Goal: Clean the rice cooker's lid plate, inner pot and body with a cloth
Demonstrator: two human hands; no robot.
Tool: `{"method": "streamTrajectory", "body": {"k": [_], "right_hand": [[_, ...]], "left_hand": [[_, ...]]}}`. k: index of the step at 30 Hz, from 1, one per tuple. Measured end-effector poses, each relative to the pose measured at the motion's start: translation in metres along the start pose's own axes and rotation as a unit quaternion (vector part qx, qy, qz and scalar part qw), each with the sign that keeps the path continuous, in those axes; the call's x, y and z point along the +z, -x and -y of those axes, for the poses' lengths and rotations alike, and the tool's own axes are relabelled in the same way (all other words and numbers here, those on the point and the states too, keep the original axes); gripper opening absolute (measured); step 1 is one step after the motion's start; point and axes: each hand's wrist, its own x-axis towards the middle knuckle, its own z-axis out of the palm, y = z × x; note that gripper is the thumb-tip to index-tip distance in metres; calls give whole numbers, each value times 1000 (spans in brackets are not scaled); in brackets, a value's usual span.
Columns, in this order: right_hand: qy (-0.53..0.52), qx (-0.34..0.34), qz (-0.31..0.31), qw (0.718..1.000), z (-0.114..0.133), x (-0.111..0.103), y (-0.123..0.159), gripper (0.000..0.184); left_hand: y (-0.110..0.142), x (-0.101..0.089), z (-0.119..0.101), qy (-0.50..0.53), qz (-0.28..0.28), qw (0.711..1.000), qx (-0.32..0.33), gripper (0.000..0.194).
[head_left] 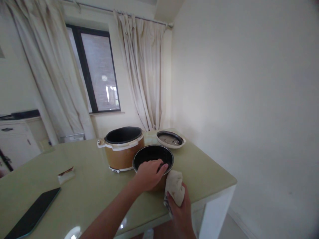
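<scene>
A dark-lined inner pot (152, 152) with a brownish outside stands on the table near the right edge. My left hand (151, 174) is closed over its near rim, with the fingertips hidden inside the pot. In my right hand (180, 209) is a bunched whitish cloth (174, 186), pressed against or very near the pot's right outer wall. Directly behind the pot, to the left, sits a golden-brown cooker body (119, 157) with a white rim and a dark interior. Its round lid (170, 139) appears to lie with the inner side up at the back right.
The pale green glossy table (94, 196) has rounded corners. A dark phone or tablet (33, 212) lies at the front left, with a small whitish packet (66, 175) beyond it. A bare wall (249, 99) rises at the right; curtains (147, 66) flank the window behind.
</scene>
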Motion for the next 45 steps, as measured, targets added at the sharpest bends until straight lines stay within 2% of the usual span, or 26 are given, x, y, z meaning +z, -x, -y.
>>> {"method": "streamTrajectory", "body": {"k": [3, 6, 8, 11, 14, 17, 19, 21, 26, 28, 31, 33, 35, 37, 40, 42, 45], "right_hand": [[46, -39, -12, 998, 7, -7, -15, 66], [27, -40, 18, 999, 14, -6, -42, 66], [-20, 17, 40, 999, 15, -2, -68, 62], [-38, 88, 27, 995, 13, 7, -111, 52], [-35, 121, 38, 991, 12, 16, -151, 49], [-27, 148, 67, 986, 14, 20, -171, 50], [-35, 134, 77, 987, 14, 19, -168, 53], [-46, 94, 65, 992, 12, 16, -150, 55], [-28, 38, 4, 999, 8, 13, -66, 59], [-38, 25, 4, 999, 10, 14, -36, 66], [-36, 26, 10, 999, 13, 16, -11, 69], [-25, 32, 13, 999, 14, 14, -7, 66], [-18, 41, 11, 999, 14, 11, -7, 66], [-15, 45, 3, 999, 13, 9, -8, 69], [-17, 42, -10, 999, 13, 12, -16, 70], [-19, 36, -22, 999, 13, 15, -33, 63], [-5, 33, -48, 998, 13, 18, -76, 52]], "left_hand": [[11, 2, 38, -95, 60, 992, 55, 56], [18, 11, 50, -131, 63, 989, 35, 64], [19, 15, 41, -127, 44, 991, 15, 73], [20, 16, 18, -115, 30, 993, 13, 74], [20, 14, -2, -109, 23, 994, 21, 70], [21, 16, -12, -103, 22, 994, 6, 69], [21, 18, -17, -103, 16, 994, -23, 68], [18, 23, -22, -103, 8, 993, -48, 68], [6, 35, -44, -92, -29, 988, -121, 70], [2, 37, -51, -86, -33, 985, -148, 69], [-2, 32, -50, -58, -3, 989, -133, 67], [-1, 21, -37, -19, 2, 997, -81, 60], [3, 10, -17, 4, -14, 999, -35, 52], [9, 1, 8, -22, -26, 999, -26, 50], [20, 1, 37, -87, 16, 996, -21, 57], [25, 7, 42, -95, 26, 995, -11, 63], [26, 17, 29, -79, 13, 997, 18, 66]]}}
